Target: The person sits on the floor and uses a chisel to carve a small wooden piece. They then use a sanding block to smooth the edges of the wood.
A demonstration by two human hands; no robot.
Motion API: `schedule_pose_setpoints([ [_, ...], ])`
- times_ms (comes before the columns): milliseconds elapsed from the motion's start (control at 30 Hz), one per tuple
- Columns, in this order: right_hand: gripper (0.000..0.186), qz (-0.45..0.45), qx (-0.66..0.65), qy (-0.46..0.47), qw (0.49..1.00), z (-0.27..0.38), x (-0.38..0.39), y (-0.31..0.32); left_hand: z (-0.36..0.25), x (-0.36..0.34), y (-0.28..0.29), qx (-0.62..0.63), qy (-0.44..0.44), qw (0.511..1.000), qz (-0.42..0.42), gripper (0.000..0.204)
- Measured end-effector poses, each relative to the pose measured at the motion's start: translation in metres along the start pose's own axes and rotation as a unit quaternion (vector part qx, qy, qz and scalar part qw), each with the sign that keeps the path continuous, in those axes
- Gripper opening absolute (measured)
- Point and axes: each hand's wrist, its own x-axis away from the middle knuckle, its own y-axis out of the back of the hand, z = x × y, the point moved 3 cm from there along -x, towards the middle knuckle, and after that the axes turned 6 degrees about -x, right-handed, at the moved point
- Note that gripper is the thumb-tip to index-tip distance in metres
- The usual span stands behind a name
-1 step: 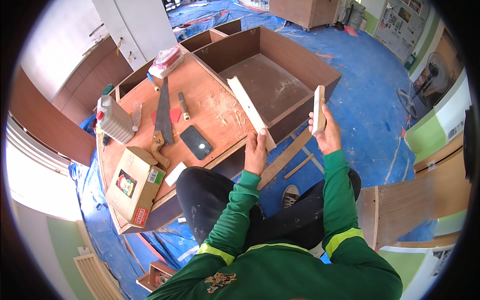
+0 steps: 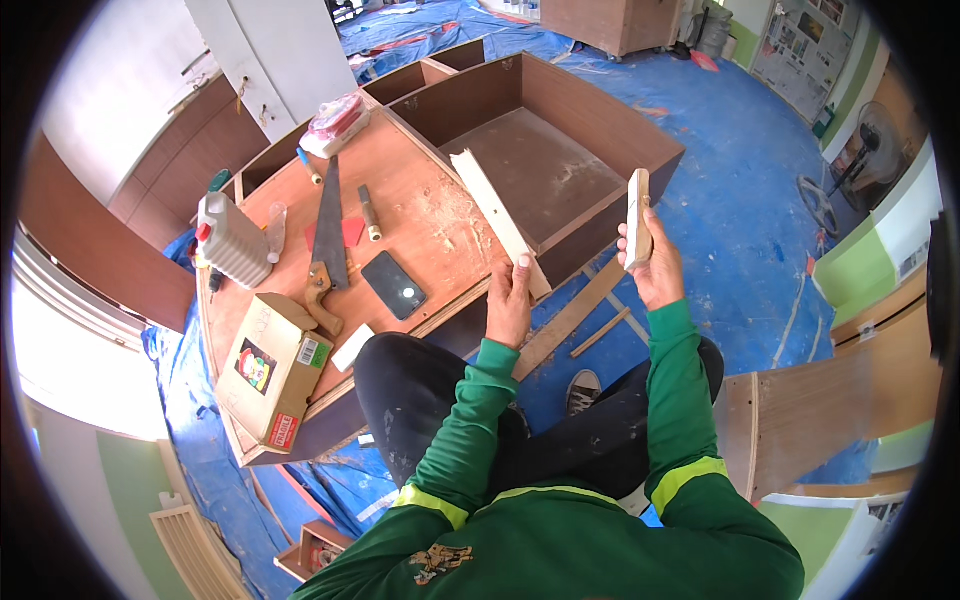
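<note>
My left hand [image 2: 510, 308] is closed on the near end of a pale wooden strip [image 2: 495, 212]. The strip rests across the edge between the plywood panel and the open cabinet compartment. Held up in my right hand [image 2: 655, 262] is a small wooden block [image 2: 638, 220] with a pale face, fingers wrapped round its lower part. Wood shavings [image 2: 455, 225] lie on the panel beside the strip. Left of them are a chisel [image 2: 370, 212] with a wide blade, a hand saw [image 2: 327, 240] with a wooden handle and a dark phone [image 2: 394, 285].
A cardboard box [image 2: 262, 370], a plastic jug [image 2: 232, 240] and a wrapped packet [image 2: 335, 125] stand on the plywood panel [image 2: 405, 165]. The brown cabinet [image 2: 600, 110] lies on its back on blue sheeting [image 2: 740, 230]. Offcut boards [image 2: 570, 325] lie near my shoe [image 2: 582, 390].
</note>
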Motion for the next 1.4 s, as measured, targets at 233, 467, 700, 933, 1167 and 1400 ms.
schedule_pose_setpoints([
  [233, 0.047, 0.083, -0.039, 0.041, 0.995, 0.03, 0.014, -0.014, -0.034, -0.04, 0.025, -0.049, -0.039, 0.998, 0.005, 0.04],
  [467, 0.052, 0.093, -0.078, 0.092, 0.988, 0.063, 0.027, -0.005, -0.048, -0.091, 0.056, -0.079, -0.066, 0.994, 0.022, 0.033],
  [700, 0.054, 0.065, -0.086, 0.103, 0.989, 0.068, 0.032, 0.008, -0.035, -0.099, 0.066, -0.084, -0.09, 0.992, -0.006, 0.032],
  [933, 0.053, 0.072, -0.083, 0.104, 0.988, 0.064, 0.03, 0.004, -0.047, -0.092, 0.071, -0.022, -0.113, 0.992, -0.059, 0.027],
  [1167, 0.052, 0.08, -0.084, 0.087, 0.989, 0.058, 0.028, -0.003, -0.054, -0.084, 0.079, -0.031, -0.169, 0.978, -0.118, 0.019],
  [1400, 0.052, 0.099, -0.086, 0.082, 0.988, 0.053, 0.026, -0.009, -0.006, -0.032, 0.064, -0.133, -0.044, 0.974, -0.18, 0.029],
])
